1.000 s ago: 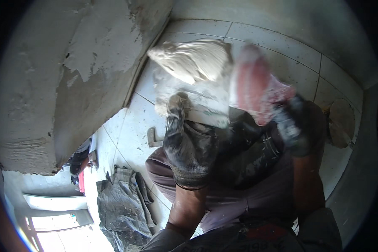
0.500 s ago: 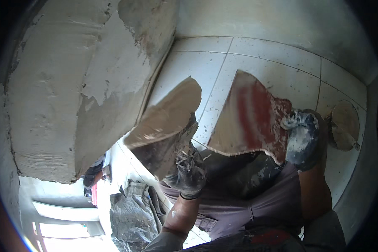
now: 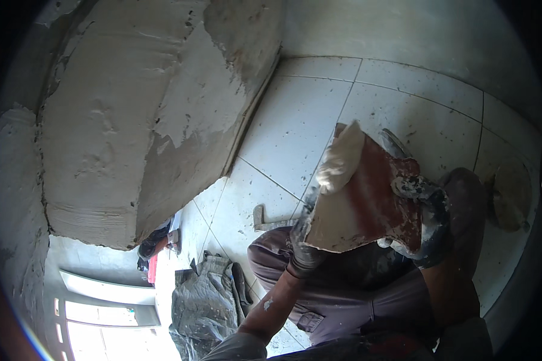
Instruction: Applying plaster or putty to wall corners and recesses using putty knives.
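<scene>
A roughly square red board (image 3: pixel 373 198) is tilted up in front of me, its left part coated with pale plaster. A thick lump of wet plaster (image 3: pixel 342 157) clings along its upper left edge. My right hand (image 3: pixel 430 225), in a dark plaster-smeared glove, is closed on the board's right side. My left hand (image 3: pixel 306 243), gloved too, is at the board's left edge, with its fingers mostly hidden behind it; what they hold cannot be made out. A grey flat edge (image 3: pixel 395 144) shows behind the top of the board.
At left stands a partly plastered wall block (image 3: pixel 108 132). White tiles (image 3: pixel 295 126) cover the floor, spattered with plaster. On it lie an L-shaped metal piece (image 3: pixel 260 219) and a dark plastic sheet (image 3: pixel 202 298). A round, dirty disc-like thing (image 3: pixel 510 195) is at right.
My left hand has moved right, against the red board. The plaster-loaded plate it held is out of clear sight, and a lump of plaster now sits on the red board's edge.
</scene>
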A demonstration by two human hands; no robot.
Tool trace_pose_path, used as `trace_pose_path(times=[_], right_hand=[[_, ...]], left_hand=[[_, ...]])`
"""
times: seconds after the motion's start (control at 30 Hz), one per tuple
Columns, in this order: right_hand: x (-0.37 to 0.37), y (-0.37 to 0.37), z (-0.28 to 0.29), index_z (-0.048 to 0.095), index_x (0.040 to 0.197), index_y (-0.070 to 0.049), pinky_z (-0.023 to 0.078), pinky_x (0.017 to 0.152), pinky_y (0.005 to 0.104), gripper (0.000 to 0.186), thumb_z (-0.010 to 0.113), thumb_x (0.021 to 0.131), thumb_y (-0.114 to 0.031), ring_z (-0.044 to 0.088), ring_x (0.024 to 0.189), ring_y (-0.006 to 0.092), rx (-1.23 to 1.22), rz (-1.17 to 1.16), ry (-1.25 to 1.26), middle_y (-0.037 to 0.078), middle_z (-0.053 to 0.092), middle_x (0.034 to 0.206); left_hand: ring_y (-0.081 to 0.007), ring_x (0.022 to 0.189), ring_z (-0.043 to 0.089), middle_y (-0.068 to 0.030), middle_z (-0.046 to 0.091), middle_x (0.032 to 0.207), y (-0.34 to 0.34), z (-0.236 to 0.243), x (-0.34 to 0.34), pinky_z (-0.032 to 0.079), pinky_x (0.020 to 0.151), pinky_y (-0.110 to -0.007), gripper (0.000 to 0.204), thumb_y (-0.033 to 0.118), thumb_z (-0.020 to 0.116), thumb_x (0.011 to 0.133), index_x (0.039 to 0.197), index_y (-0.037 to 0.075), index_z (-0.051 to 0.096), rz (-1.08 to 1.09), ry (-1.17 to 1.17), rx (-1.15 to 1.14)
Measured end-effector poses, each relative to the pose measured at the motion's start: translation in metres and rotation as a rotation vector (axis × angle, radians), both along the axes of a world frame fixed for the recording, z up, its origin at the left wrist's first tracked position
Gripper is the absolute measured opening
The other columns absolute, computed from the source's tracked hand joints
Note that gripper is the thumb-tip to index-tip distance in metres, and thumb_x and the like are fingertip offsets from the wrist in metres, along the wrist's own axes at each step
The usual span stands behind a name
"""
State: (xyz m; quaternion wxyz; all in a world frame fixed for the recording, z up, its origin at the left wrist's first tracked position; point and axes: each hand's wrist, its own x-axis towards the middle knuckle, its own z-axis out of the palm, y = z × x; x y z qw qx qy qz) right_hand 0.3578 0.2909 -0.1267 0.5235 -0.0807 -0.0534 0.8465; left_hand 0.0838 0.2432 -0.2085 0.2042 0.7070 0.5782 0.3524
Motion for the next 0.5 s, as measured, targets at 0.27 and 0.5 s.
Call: trace_pose_path(times=[0.27,0.5], right_hand=[[0.004,0.052,-0.040,0.061,0.112,-0.003,0.044,0.101,0.0394,0.028,0.057,0.093,-0.023,0.060,0.110,0.0225,0.429,-0.342,-0.123,0.011,0.064,0.116],[-0.081,0.153,0.010,0.059,0.099,-0.009,0.050,0.086,0.0320,0.017,0.065,0.087,-0.018,0.061,0.090,0.0104,0.606,-0.419,0.073,0.001,0.062,0.095]], left_hand=[[-0.0316,0.115,0.058,-0.0207,0.060,0.123,0.026,0.055,-0.020,0.047,0.096,-0.037,0.031,0.006,0.053,0.092,0.122,-0.002,0.057,0.136,0.368,0.227],[-0.0314,0.124,0.051,-0.0164,0.057,0.130,0.016,0.077,-0.072,0.038,0.106,-0.039,0.051,-0.007,0.042,0.082,0.130,0.002,0.053,0.135,0.597,0.192]])
